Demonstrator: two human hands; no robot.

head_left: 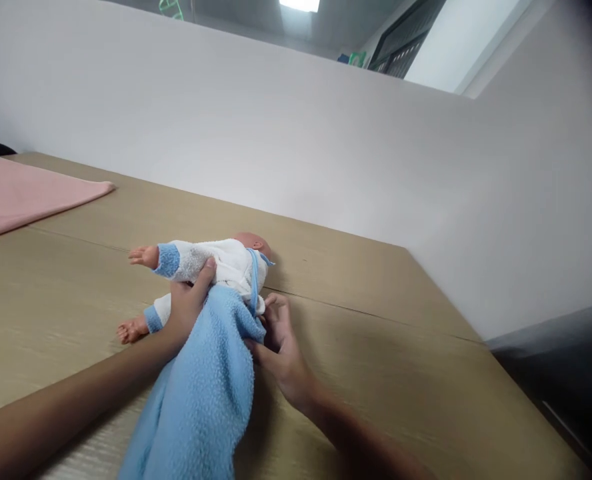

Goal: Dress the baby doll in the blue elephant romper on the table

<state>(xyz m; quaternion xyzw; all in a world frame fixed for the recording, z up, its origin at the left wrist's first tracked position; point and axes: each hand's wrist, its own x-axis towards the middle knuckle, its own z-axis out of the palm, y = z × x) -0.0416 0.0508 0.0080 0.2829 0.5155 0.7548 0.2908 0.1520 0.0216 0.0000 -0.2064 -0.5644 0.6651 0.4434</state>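
A baby doll (229, 257) lies on its side on the table, its head pointing away from me. It wears a fleece outfit with a white top and a long light-blue lower part (206, 387) that hangs toward me. Both doll arms, with blue cuffs, stretch to the left. My left hand (191, 297) is closed around the doll's front, its thumb on the white fleece and its other fingers partly hidden. On the back side, my right hand (279, 347) pinches the edge of the outfit near the blue trim.
The wooden table (366, 373) has a seam running across it. A pink cloth (31, 193) lies at the far left. Behind the table stands a white partition wall (276, 133). A dark area (551, 373) lies beyond the right edge.
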